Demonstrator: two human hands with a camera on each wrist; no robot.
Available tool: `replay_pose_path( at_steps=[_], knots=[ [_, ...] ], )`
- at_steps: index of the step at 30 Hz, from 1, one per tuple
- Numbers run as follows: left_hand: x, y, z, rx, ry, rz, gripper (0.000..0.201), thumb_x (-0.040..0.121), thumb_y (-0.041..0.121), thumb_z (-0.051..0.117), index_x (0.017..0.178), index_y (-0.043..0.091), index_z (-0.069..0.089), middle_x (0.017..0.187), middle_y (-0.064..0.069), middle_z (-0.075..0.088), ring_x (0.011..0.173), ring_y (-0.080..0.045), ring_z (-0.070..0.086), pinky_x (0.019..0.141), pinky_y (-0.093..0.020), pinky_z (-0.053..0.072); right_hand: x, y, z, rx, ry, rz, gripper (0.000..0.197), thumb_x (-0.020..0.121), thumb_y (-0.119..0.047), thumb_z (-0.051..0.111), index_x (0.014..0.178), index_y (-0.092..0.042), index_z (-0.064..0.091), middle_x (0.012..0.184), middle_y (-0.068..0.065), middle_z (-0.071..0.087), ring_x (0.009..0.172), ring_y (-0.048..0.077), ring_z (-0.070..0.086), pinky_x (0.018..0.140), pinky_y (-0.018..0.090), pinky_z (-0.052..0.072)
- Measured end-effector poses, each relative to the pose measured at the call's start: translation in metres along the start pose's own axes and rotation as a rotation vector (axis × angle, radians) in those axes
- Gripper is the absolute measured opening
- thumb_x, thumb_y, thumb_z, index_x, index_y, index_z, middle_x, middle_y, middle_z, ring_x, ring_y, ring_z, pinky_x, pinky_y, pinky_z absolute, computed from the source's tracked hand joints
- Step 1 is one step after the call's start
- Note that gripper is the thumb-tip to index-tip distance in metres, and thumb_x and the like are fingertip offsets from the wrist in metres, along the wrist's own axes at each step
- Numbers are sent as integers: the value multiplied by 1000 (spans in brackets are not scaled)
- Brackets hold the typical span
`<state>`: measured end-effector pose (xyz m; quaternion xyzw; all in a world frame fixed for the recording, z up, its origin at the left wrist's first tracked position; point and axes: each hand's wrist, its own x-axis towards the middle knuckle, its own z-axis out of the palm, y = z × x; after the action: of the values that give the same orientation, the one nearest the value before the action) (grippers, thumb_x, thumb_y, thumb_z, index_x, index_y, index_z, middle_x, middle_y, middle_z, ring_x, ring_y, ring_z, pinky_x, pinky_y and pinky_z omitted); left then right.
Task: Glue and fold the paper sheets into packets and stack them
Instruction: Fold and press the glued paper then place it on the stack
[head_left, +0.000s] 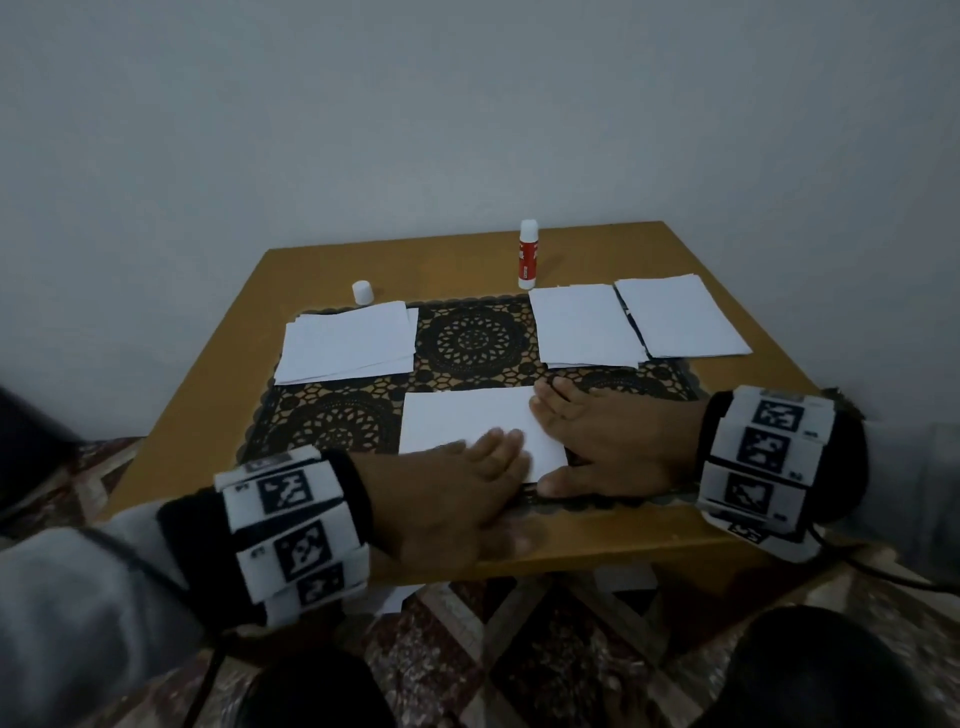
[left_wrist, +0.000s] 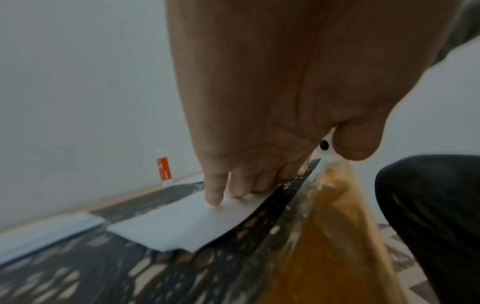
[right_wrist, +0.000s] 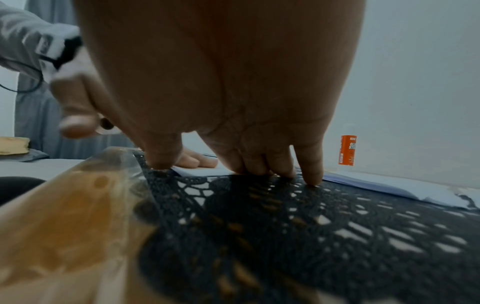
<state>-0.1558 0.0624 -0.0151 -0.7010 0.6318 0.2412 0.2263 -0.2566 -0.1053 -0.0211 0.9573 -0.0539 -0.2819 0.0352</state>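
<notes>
I press my flat left hand (head_left: 467, 478) and flat right hand (head_left: 597, 441), gripping nothing, on 1 folded white paper sheet (head_left: 467, 421); beyond my fingers, 3 white paper piles (head_left: 348, 343) lie, so I judge stacking remains.

The glue stick (right_wrist: 348, 150) label reads "GLUE STICK", partly.

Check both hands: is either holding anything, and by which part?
Nothing gripped. The left hand presses flat on the folded sheet at its near right corner; the right hand lies flat at its right edge.
</notes>
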Motion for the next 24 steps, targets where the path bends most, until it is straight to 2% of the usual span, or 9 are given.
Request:
replay_pose_path(
  at_steps=[1, 4, 5, 6, 10, 11, 15, 19, 24],
  knots=[
    [1, -7, 0, 6, -1, -8, 78, 96, 57, 18, 149, 11, -16, 155, -7, -23, 145, -20, -18, 119, -39, -2, 0, 0, 0, 2, -1, 0, 93, 91, -69, 24, 151, -9, -14, 159, 8, -20, 148, 22, -14, 121, 42, 7],
    [3, -47, -8, -7, 19, -272, 78, 97, 56, 17, 149, 9, -15, 157, -10, -20, 146, -21, -14, 119, -40, 2, -1, 1, 1, 14, -1, -9, 93, 91, -70, 24, 151, -10, -15, 158, 7, -22, 147, 22, -15, 121, 43, 7],
    [1, -52, -7, -3, 31, -310, 79, 96, 58, 16, 149, 8, -16, 157, -10, -21, 146, -21, -13, 120, -40, 2, -1, 0, 1, 13, 1, -13, 93, 91, -70, 23, 151, -10, -15, 158, 7, -22, 147, 22, -15, 121, 44, 7],
    [-3, -46, -4, 4, 46, -292, 81, 95, 60, 16, 149, 8, -16, 156, -11, -21, 146, -21, -13, 120, -39, 2, -2, 1, 1, 10, 4, -17, 93, 91, -69, 23, 151, -9, -15, 158, 7, -22, 147, 22, -15, 121, 45, 8],
    [-21, 9, 16, -17, 13, 1, 86, 92, 65, 19, 149, 11, -18, 154, -6, -27, 143, -17, -23, 120, -35, -3, -1, 1, 2, 15, 14, -15, 93, 91, -69, 24, 151, -9, -15, 159, 7, -21, 147, 22, -15, 121, 43, 7],
    [-23, 5, 18, -16, 11, -12, 87, 91, 65, 17, 148, 12, -19, 154, -6, -27, 143, -17, -23, 120, -35, -4, 0, 1, 2, 15, 15, -13, 93, 91, -69, 24, 151, -10, -15, 158, 7, -22, 147, 21, -15, 121, 43, 7],
    [-27, -29, 20, 15, 41, -243, 98, 76, 74, 0, 147, 9, -22, 154, -10, -27, 143, -21, -22, 118, -36, -8, -2, 1, 3, 15, 14, -16, 92, 91, -69, 24, 151, -10, -15, 159, 6, -22, 147, 21, -16, 121, 43, 7],
    [-42, 2, 35, -29, -57, -46, 101, 72, 79, 1, 146, 15, -25, 149, -3, -36, 140, -16, -30, 115, -30, -15, -2, 0, 2, 7, 12, -11, 91, 92, -68, 24, 151, -10, -14, 159, 7, -21, 148, 22, -15, 121, 44, 8],
    [-45, -33, 33, 7, 11, -236, 98, 75, 75, -2, 145, 11, -26, 151, -8, -32, 142, -21, -26, 117, -35, -11, -2, 0, 3, 5, 15, -15, 91, 92, -67, 24, 151, -9, -14, 158, 8, -22, 148, 22, -15, 121, 43, 7]
  ],
)
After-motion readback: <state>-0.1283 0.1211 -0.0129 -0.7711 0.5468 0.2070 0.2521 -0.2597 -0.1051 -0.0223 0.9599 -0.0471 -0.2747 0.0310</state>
